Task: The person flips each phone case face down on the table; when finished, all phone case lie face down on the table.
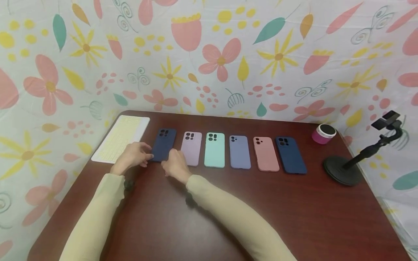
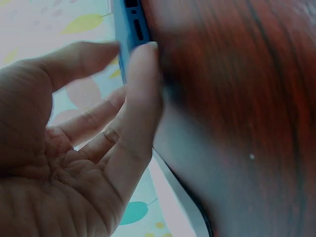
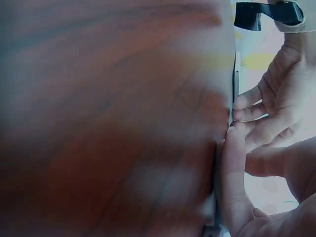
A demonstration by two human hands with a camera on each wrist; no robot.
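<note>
At the left end of a row of phone cases lies a dark blue phone case [image 1: 163, 145], camera cutouts at the far end. My left hand [image 1: 133, 156] holds its near left corner with the fingertips. In the left wrist view two fingertips sit on either side of the blue case [image 2: 134, 24], by its slotted end. On the near right corner, my right hand [image 1: 176, 166] bends its fingers in against the edge. The right wrist view has the thumb of the right hand [image 3: 234, 168] close to the fingertips of the left hand [image 3: 276, 98].
Rightward lie a lilac case [image 1: 192, 148], a mint case [image 1: 214, 150], a periwinkle case [image 1: 240, 152], a pink case [image 1: 266, 154] and a navy case [image 1: 291, 156]. A white keyboard [image 1: 121, 139] with yellow keys sits far left. A pink-and-white round device [image 1: 323, 134] and a black stand [image 1: 343, 170] are right.
</note>
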